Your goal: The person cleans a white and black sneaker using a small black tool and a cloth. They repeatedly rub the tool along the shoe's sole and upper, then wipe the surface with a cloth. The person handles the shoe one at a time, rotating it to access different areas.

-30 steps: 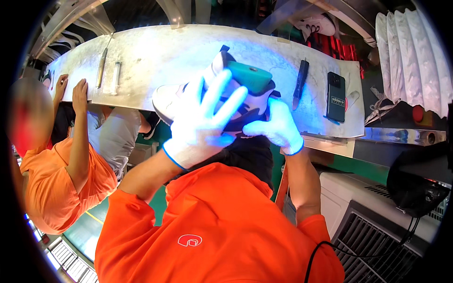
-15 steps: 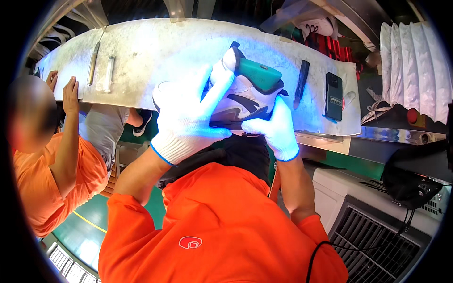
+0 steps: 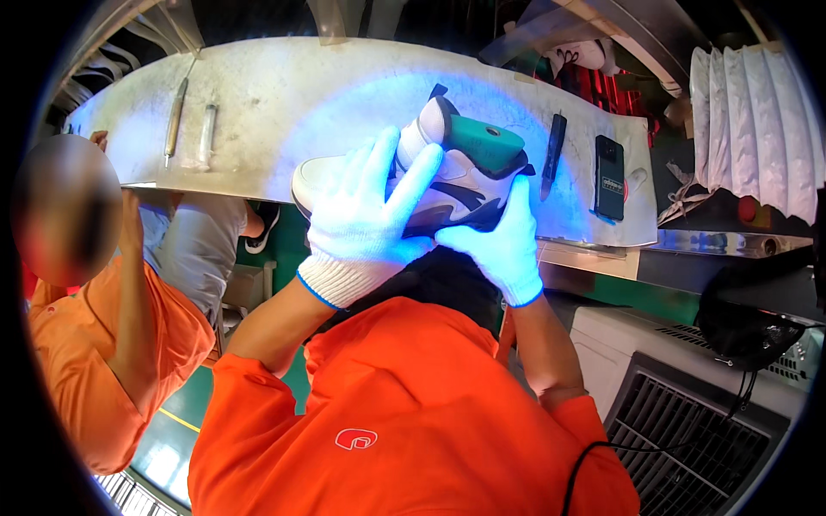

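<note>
Between my two gloved hands is a white and grey sneaker (image 3: 456, 176) with black side marks, tilted at the table's near edge. Its toe points left, and a green shoe last (image 3: 486, 143) fills its opening. My left hand (image 3: 366, 206), in a white knit glove, wraps over the forefoot, with thumb and fingers spread along the upper. At the heel end my right hand (image 3: 499, 245), gloved the same way, grips the lower side, its thumb towards the sole. Blue light falls on both gloves and the shoe. The sole's underside is hidden.
On the pale table (image 3: 258, 103) lie a slim pen-like tool (image 3: 176, 120) and a clear syringe (image 3: 207, 138) at left. A black-handled tool (image 3: 555, 150) and a dark phone (image 3: 610, 176) are at right. A co-worker in orange (image 3: 129, 361) sits left; a grey machine (image 3: 671, 413) stands lower right.
The shoe and both hands have shifted slightly; the shoe's toe end now shows more to the left of my left hand. The co-worker has leaned nearer the table and lowered a hand.
</note>
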